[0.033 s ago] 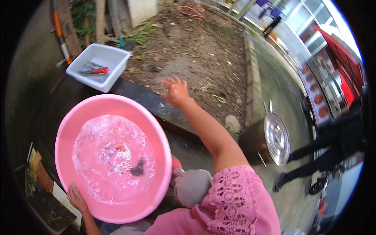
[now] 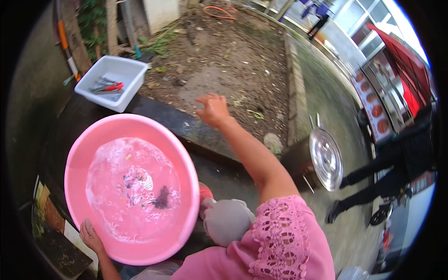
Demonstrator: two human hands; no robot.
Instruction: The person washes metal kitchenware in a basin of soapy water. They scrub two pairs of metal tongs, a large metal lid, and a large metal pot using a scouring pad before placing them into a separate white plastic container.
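Observation:
A large round pink basin (image 2: 74,154) holds rippling water, with a dark fuzzy scrubber (image 2: 162,198) and small pieces too unclear to name near its middle. My left hand (image 2: 91,237) grips the basin's rim at the lower left, fingers laid over the edge. Stretched out beyond the basin's right side, my right hand (image 2: 213,110) is in the air in front of the soil, open and holding nothing, its fingers apart and slightly bent. Nearest to it on the left is a white rectangular tub (image 2: 133,88) with metal utensils and a red-handled piece (image 2: 114,87) inside.
A dark ledge (image 2: 161,114) runs behind the basin beside bare soil (image 2: 214,60). To the right stands a tall metal pot (image 2: 301,161) with a shiny lid (image 2: 326,158). Another person in dark trousers (image 2: 368,186) stands beyond it, near a food cart (image 2: 373,105) with a red canopy.
My right hand has shifted slightly right, with its fingers a little more bent. My left hand stays on the basin's rim. The water's ripples differ, and the view has turned slightly.

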